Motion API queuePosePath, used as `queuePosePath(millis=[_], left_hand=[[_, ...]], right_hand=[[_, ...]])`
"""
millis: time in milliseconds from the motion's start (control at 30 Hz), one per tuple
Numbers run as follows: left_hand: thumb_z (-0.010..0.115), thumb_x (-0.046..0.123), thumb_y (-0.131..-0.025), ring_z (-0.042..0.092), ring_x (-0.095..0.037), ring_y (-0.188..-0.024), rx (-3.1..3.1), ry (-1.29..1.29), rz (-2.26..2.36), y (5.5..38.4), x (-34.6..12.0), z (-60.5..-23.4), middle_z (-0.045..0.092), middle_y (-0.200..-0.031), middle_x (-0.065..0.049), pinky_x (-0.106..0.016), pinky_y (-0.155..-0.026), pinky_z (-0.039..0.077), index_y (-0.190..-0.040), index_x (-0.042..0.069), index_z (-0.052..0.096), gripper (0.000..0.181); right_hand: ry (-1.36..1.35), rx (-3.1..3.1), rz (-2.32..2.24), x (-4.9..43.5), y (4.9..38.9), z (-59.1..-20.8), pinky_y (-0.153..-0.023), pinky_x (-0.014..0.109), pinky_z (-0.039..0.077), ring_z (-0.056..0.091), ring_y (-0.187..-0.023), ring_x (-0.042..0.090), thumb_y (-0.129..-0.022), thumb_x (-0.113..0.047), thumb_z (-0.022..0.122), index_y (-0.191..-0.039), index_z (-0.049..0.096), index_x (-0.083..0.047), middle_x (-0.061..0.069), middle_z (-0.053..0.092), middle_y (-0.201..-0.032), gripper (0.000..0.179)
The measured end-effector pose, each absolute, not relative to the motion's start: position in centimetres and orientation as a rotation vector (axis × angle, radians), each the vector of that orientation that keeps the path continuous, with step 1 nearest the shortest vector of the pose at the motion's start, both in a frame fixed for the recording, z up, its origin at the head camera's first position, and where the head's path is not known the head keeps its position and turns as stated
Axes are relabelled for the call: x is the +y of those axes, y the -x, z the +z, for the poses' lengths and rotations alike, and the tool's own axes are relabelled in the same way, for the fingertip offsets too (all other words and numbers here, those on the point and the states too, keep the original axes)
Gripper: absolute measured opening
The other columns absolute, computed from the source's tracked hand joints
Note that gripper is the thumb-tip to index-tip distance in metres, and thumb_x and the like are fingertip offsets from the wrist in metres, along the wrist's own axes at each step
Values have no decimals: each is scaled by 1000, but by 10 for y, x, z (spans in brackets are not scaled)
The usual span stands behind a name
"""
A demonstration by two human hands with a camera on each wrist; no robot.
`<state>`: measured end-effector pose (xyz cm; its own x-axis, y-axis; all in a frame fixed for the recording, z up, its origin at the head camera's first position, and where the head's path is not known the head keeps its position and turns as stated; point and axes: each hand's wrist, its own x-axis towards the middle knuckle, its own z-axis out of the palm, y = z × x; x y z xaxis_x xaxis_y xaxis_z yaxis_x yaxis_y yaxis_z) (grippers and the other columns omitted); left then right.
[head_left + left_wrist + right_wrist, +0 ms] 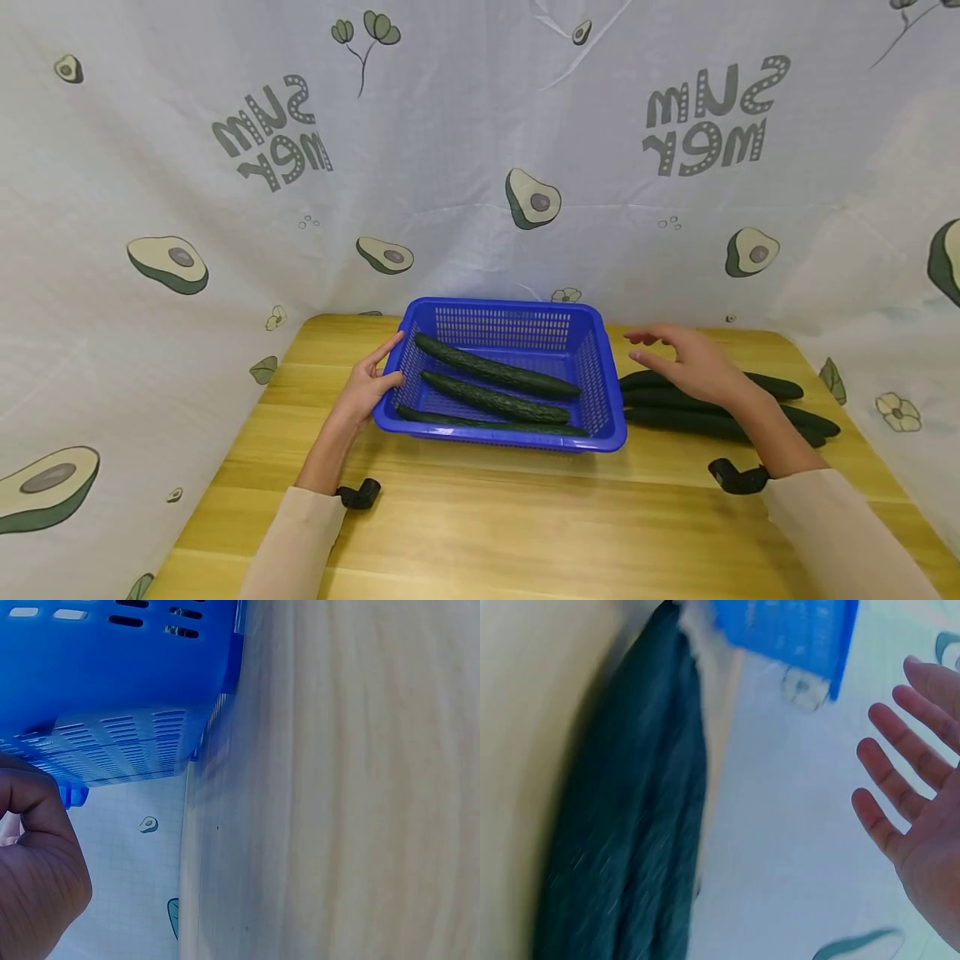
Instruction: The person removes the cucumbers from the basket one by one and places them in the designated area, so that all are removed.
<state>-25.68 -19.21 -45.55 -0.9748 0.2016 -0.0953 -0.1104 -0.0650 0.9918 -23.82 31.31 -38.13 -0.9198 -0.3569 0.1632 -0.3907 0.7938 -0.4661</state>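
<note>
A blue plastic basket (510, 304) with slotted walls sits on the wooden table. Inside it lie three dark green cucumbers (498, 400), stretched roughly left to right. At the basket's left rim, my left hand (365, 390) holds the edge; the left wrist view shows that hand (41, 862) with bent fingers beside the basket wall (97, 682), its fingertips hidden. My right hand (693, 362) hovers to the right of the basket, over more cucumbers (705, 421) lying side by side. In the right wrist view its fingers (900, 780) are spread, with nothing held, apart from the cucumbers (630, 817).
A pale cloth (465, 192) printed with avocados and lettering hangs behind and around the table. Wooden tabletop (517, 517) extends in front of the basket. Each wrist carries a small black camera (360, 493).
</note>
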Motion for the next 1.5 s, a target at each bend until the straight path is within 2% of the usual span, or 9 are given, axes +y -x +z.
queuePosePath(millis=[100,300,500,767,1033,1200,1267,1333,1500], left_hand=[[60,-6,-91,77,-27,-85,1994,-112,2146,257,-192,-456,72,-116,-26,-39,-71,65,-161,28,37,81],[60,-6,-91,77,-27,-85,1988,-122,2155,257,-193,-456,71,-117,-26,-40,-71,65,-161,28,37,81],[60,-6,-92,76,-24,-88,1999,-106,2143,256,-191,-456,68,-124,-28,-38,-72,65,-161,27,38,80],[60,-6,-91,76,-23,-84,2002,-80,2144,256,-191,-458,71,-120,-25,-36,-71,65,-160,28,39,80],[59,-6,-92,76,-28,-86,1992,-101,2141,256,-192,-457,63,-128,-36,-40,-70,65,-161,30,38,81],[60,-6,-91,77,-26,-80,1987,-97,2140,256,-191,-456,71,-114,-30,-36,-65,64,-161,30,38,81],[59,-6,-91,77,-27,-79,1994,-95,2139,256,-191,-455,75,-105,-25,-35,-64,64,-161,30,39,80],[59,-6,-91,77,-29,-81,1998,-98,2135,256,-191,-454,75,-101,-24,-38,-66,64,-161,30,38,81],[60,-5,-90,77,-32,-87,2013,-84,2133,256,-191,-454,73,-107,-29,-42,-71,65,-160,31,39,81]], right_hand=[[-650,-2909,803,299,245,-376,-104,67,44,56,-125,39,-104,-34,59,-138,62,-6,17,66,-135,44],[-740,-2906,858,273,255,-365,-110,65,41,56,-125,38,-104,-33,60,-140,60,-6,18,64,-137,45],[-831,-2894,871,247,267,-354,-107,59,47,59,-122,33,-103,-32,63,-141,59,-8,14,65,-137,45],[-955,-2842,893,212,281,-346,-102,55,51,62,-119,33,-100,-33,67,-140,61,-9,10,66,-136,47],[-992,-2855,982,184,290,-352,-104,54,50,61,-123,33,-100,-33,68,-142,59,-9,13,63,-141,50],[-1022,-2863,1042,168,296,-357,-105,55,49,60,-123,33,-101,-30,67,-143,58,-7,16,62,-141,49],[-1026,-2878,1037,162,299,-360,-105,56,49,60,-123,33,-101,-29,67,-144,57,-6,16,62,-141,50],[-1027,-2894,1037,158,301,-362,-105,56,50,60,-123,33,-100,-28,67,-144,57,-4,17,62,-141,51],[-1033,-2935,1005,149,308,-369,-105,56,50,60,-125,35,-101,-30,67,-145,56,-4,15,61,-143,53]])
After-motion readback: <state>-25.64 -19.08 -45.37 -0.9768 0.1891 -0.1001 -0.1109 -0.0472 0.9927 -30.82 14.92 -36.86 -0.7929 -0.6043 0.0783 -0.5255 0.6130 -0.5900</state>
